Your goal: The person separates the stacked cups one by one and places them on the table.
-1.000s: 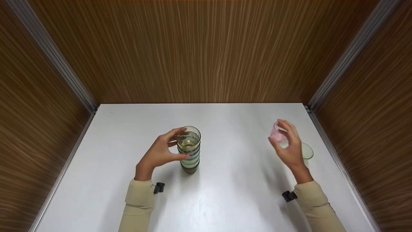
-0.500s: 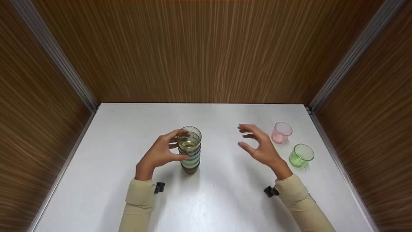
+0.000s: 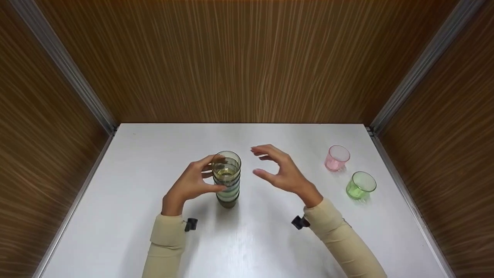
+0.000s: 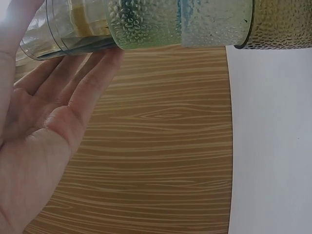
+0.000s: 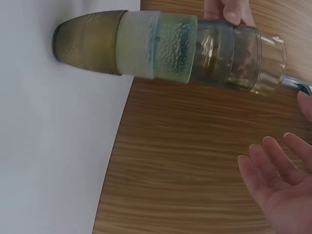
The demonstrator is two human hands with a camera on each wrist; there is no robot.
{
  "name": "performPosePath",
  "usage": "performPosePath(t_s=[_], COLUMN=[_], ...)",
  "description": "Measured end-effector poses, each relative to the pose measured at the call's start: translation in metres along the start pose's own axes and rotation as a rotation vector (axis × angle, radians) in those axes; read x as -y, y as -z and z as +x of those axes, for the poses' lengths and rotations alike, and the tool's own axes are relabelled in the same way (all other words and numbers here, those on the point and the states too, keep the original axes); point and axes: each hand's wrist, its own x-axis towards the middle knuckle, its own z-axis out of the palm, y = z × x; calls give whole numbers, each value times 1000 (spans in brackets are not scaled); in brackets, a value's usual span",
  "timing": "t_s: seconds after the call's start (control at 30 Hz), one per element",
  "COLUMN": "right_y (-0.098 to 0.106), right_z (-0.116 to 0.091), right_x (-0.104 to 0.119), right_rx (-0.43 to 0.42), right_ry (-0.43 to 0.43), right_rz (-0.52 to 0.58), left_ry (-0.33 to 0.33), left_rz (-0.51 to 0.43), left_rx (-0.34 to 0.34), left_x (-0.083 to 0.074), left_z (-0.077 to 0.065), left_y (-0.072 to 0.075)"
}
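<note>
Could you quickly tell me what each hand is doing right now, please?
Left hand: holds the stack of cups.
Right hand: open, empty, beside the stack.

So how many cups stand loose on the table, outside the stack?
2: a pink cup near the back right, and a green cup just in front of it, both apart from the stack.
</note>
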Motion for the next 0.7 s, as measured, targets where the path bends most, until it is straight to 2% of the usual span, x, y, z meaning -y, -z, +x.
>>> performPosePath(t_s=[0.3, 0.53, 0.7], right_y=[-22, -31, -34], right_z=[20, 25, 27], right_x=[13, 14, 13], right_rx=[89, 114, 118], right_ry=[-47, -76, -66], right_rz=[28, 5, 20], left_ry=[-15, -28, -21], left_rz=[-7, 4, 21], left_rx=[2, 6, 4], left_x=[0, 0, -1], left_z=[1, 0, 0], left_y=[0, 0, 1])
